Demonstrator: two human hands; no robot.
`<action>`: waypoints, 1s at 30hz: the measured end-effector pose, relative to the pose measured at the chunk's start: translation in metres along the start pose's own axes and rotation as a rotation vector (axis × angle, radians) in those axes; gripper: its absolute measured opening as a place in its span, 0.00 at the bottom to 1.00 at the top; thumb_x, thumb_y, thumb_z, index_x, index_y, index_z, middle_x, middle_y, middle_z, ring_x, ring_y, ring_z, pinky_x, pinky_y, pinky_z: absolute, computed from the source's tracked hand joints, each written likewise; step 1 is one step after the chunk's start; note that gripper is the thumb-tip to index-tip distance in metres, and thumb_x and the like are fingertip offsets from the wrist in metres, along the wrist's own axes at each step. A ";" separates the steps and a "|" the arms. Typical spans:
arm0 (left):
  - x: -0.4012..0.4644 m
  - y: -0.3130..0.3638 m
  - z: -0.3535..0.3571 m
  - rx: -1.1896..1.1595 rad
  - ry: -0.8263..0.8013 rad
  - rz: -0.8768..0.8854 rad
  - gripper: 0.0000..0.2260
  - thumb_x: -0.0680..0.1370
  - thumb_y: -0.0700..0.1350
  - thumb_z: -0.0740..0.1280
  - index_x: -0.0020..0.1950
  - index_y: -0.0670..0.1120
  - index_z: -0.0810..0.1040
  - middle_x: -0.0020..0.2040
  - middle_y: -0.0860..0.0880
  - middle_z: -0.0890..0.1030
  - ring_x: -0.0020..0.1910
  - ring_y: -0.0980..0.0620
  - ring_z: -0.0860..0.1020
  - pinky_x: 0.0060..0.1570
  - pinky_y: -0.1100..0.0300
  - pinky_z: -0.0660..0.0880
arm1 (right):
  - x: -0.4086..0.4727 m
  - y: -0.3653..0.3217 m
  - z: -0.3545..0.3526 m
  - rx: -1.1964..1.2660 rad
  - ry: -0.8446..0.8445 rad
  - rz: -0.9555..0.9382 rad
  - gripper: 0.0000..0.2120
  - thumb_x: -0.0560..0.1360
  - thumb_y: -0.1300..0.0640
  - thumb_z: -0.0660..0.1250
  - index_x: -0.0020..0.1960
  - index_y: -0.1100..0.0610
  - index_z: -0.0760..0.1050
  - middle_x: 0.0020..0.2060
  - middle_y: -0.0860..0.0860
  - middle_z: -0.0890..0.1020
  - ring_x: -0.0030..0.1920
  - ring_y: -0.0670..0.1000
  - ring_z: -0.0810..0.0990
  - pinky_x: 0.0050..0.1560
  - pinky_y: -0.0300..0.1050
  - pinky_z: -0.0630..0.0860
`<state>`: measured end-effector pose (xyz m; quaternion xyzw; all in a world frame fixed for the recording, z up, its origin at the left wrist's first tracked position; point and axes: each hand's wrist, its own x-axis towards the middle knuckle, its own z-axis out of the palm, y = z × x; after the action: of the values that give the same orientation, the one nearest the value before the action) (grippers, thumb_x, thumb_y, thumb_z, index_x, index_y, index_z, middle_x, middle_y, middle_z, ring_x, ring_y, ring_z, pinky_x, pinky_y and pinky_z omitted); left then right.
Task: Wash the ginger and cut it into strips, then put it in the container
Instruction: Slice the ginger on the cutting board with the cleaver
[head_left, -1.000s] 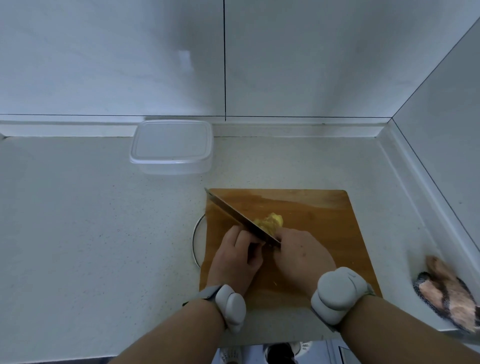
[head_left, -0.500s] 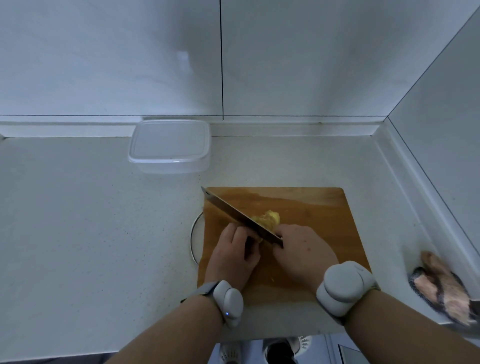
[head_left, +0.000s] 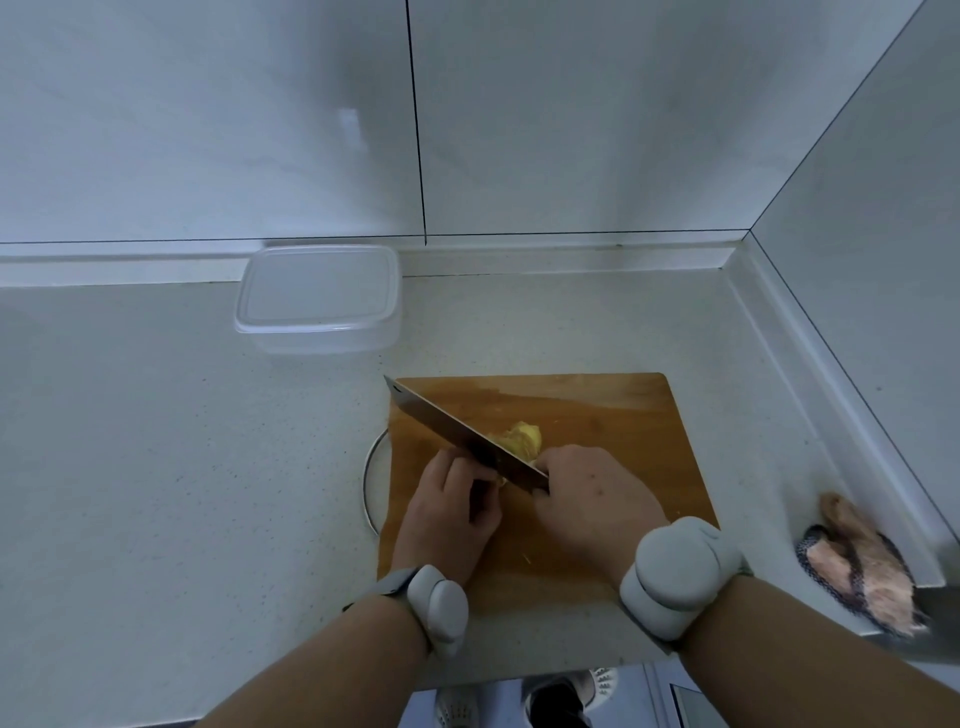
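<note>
1. Little has moved since the earlier frames: knife (head_left: 457, 434) holds the same slant, tip toward the board's far-left corner; hands sit as before, view shifted slightly.
2. Right hand (head_left: 587, 499) grips the knife handle, fingers curled round it.
3. Left hand (head_left: 452, 504) lies curled just left of the blade, fingertips tucked; what it pins is hidden under blade and knuckles, probably ginger.
4. Ginger (head_left: 522, 439) shows as a pale yellow, ragged heap on the board (head_left: 623, 431), touching the blade's far side, just beyond the right hand.
5. Blade's long axis runs near-right to far-left, between left hand and heap; next cut likely falls on the left-hand side.
6. Container (head_left: 317, 301), clear, sits well apart, far left of the board.
</note>
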<state>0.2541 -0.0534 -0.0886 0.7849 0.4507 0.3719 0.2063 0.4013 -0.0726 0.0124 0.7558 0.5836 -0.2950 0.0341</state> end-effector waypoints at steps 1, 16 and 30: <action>0.000 0.000 0.000 0.000 0.004 0.003 0.07 0.70 0.40 0.71 0.46 0.45 0.78 0.46 0.50 0.76 0.43 0.53 0.76 0.40 0.65 0.75 | 0.001 0.000 0.000 -0.001 -0.003 0.002 0.08 0.79 0.56 0.61 0.54 0.54 0.78 0.40 0.51 0.81 0.39 0.52 0.82 0.45 0.50 0.83; 0.000 -0.003 0.001 0.010 -0.010 -0.022 0.06 0.72 0.43 0.70 0.46 0.45 0.76 0.46 0.49 0.76 0.40 0.52 0.75 0.37 0.64 0.74 | 0.012 -0.011 0.013 -0.026 0.008 0.019 0.08 0.80 0.58 0.60 0.50 0.55 0.78 0.40 0.52 0.81 0.40 0.53 0.81 0.45 0.50 0.82; 0.000 0.000 0.001 0.022 -0.015 -0.022 0.11 0.69 0.38 0.74 0.45 0.46 0.74 0.46 0.50 0.74 0.39 0.54 0.72 0.39 0.73 0.66 | 0.013 -0.014 0.013 -0.004 -0.014 0.010 0.08 0.80 0.59 0.60 0.50 0.58 0.77 0.41 0.55 0.81 0.40 0.55 0.81 0.38 0.47 0.77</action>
<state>0.2546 -0.0534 -0.0897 0.7848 0.4619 0.3587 0.2051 0.3852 -0.0620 -0.0004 0.7566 0.5801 -0.2989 0.0412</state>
